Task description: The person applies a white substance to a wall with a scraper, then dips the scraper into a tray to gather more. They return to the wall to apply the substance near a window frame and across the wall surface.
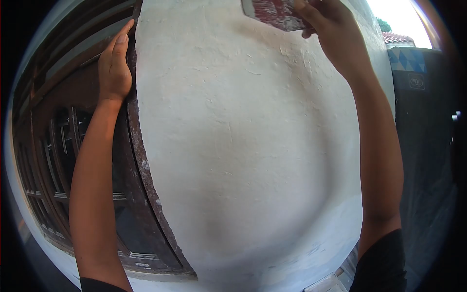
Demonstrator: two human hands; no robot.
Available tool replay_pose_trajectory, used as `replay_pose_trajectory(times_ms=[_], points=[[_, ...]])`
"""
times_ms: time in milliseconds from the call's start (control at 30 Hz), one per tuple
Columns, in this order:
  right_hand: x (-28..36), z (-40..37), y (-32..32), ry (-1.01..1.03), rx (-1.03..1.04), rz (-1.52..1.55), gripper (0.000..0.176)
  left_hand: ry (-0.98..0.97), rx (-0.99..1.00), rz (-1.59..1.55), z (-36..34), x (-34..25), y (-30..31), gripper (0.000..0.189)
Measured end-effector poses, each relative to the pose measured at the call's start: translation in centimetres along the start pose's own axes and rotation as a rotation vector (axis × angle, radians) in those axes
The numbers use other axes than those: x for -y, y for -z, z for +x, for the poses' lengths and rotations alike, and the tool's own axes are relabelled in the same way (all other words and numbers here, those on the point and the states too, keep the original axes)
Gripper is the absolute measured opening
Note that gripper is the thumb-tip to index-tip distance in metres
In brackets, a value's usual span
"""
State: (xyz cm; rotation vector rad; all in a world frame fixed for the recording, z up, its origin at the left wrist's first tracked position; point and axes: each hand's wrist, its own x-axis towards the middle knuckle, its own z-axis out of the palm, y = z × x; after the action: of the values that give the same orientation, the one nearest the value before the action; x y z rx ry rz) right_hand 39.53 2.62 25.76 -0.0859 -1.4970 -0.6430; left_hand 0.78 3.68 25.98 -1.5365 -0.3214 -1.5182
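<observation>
My right hand (333,29) is raised at the top of a white plastered wall (248,146) and grips a flat metal scraper blade (275,13), its face smeared with reddish and white residue, pressed near the wall. My left hand (114,65) rests flat with fingers together against the dark brown wooden window frame (141,155) at the wall's left edge, holding nothing. The scraper's handle is hidden inside my right hand.
A brown wooden window with bars (58,146) fills the left side. To the right of the wall hangs a dark sheet or panel (428,146), with a blue-and-white patterned strip (406,59) and a tiled roof (396,38) beyond.
</observation>
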Motion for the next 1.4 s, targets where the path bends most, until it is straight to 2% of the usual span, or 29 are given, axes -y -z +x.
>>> replay_pose_trajectory(times_ms=[67,100,167,200,233,300,333,467,533,567,633,733,800,833,900,1000,1033,1100,1167,1267,1300,1367,1400], points=[[-0.4,1.9,-0.6,-0.476,0.291,0.462,0.037,-0.004,0.002,0.019,0.0,0.0,0.1,0.059],[-1.0,2.3,-1.0,-0.478,0.291,0.463,0.037,0.006,0.004,0.018,0.0,-0.1,0.1,0.058],[-2.1,2.5,-1.9,-0.588,0.437,0.461,0.027,0.014,0.006,0.016,0.1,-0.4,0.1,0.058],[-1.1,2.1,-2.1,-0.555,0.428,0.271,0.021,0.023,0.021,0.034,0.1,-0.9,0.2,0.055],[-1.7,1.7,-2.2,-0.557,0.427,0.271,0.021,0.031,0.036,0.052,0.1,-1.2,0.2,0.052],[-3.8,0.2,-2.1,-0.495,0.361,0.098,0.040,0.003,0.039,0.055,0.1,-0.7,0.3,0.052],[-4.7,-0.1,-1.0,-0.486,0.332,0.060,0.045,-0.026,0.040,0.060,0.1,-0.5,0.3,0.052],[-8.5,-1.5,3.7,-0.596,0.227,0.060,0.044,0.024,0.012,0.044,0.1,-0.5,0.2,0.059],[-7.6,-1.9,4.4,-0.603,0.047,0.252,0.045,0.034,0.015,0.030,0.1,-0.7,0.0,0.059],[-7.4,-1.8,3.9,-0.602,0.045,0.254,0.045,0.032,0.015,0.031,0.2,-0.6,0.0,0.059],[-4.9,-0.9,0.9,-0.464,0.149,0.273,0.046,0.005,0.013,0.019,0.2,-0.2,0.0,0.059],[-1.6,0.8,-2.7,-0.446,0.246,0.303,0.047,0.031,0.008,-0.002,0.1,-0.4,0.0,0.058],[1.5,2.1,-3.5,-0.564,0.310,0.145,0.023,0.034,0.010,0.006,0.1,-0.6,0.1,0.059],[0.5,1.9,-3.3,-0.564,0.308,0.145,0.023,0.038,0.014,0.011,0.2,-0.7,0.1,0.059],[-4.0,1.1,-2.2,-0.446,0.291,0.045,0.050,0.025,0.014,0.011,0.2,-0.6,0.0,0.058],[-8.1,0.1,1.7,-0.625,0.057,0.094,0.048,0.034,0.003,0.012,0.1,-1.0,-0.1,0.058],[-8.3,-0.1,3.0,-0.661,0.053,0.231,0.048,0.052,-0.002,0.008,0.1,-1.1,-0.1,0.058],[-8.5,-0.5,3.0,-0.656,-0.016,0.301,0.048,0.038,-0.009,0.014,0.1,-0.7,0.0,0.057],[-6.1,-0.1,0.9,-0.573,0.086,0.348,0.049,0.039,0.000,0.022,0.1,-0.6,0.0,0.056],[-2.7,0.8,-3.2,-0.421,0.242,0.254,0.052,0.033,-0.001,0.013,0.2,-0.5,0.0,0.055],[2.2,1.4,-3.3,-0.544,0.268,0.225,0.026,0.032,-0.001,0.012,0.2,-0.6,0.0,0.055],[3.9,1.5,-3.3,-0.573,0.317,0.090,0.028,0.038,0.004,0.007,0.2,-0.7,0.0,0.055],[2.3,1.3,-3.1,-0.575,0.318,0.089,0.028,0.040,0.006,0.005,0.2,-0.7,0.0,0.055]])
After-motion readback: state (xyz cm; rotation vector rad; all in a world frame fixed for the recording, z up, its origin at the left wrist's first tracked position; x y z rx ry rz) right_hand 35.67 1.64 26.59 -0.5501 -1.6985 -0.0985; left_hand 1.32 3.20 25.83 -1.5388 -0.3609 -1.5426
